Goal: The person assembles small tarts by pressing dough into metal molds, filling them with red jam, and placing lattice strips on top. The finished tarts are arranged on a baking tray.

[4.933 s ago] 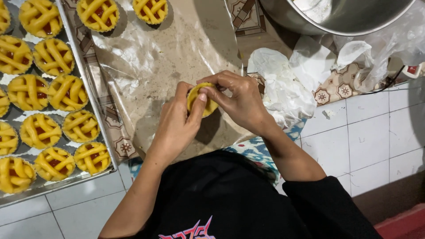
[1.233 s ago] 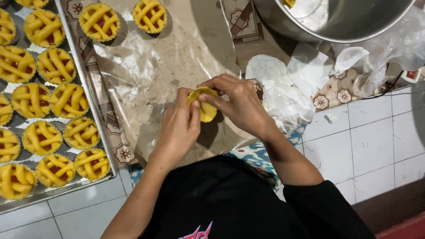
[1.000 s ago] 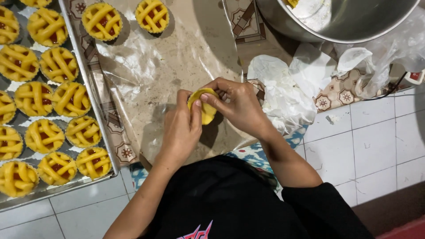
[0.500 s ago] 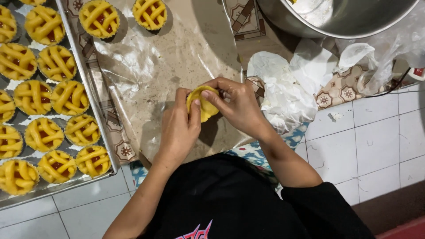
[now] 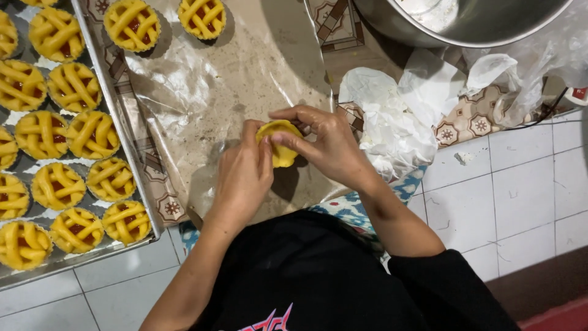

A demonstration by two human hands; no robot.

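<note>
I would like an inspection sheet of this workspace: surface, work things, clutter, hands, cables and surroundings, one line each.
Surface: a clear plastic sheet, dusted and creased, over a patterned cloth on the white tiled floor.
Work things: a yellow dough shell held between both hands; two lattice tarts on the sheet; more lattice tarts on a metal tray to the left.
Clutter: crumpled white plastic beside the right hand.
Hands: left hand and right hand both pinch the shell, above the sheet.
Cables: a thin dark cable at the right edge.
Surroundings: a large steel bowl at the top; the person's black shirt below.
</note>
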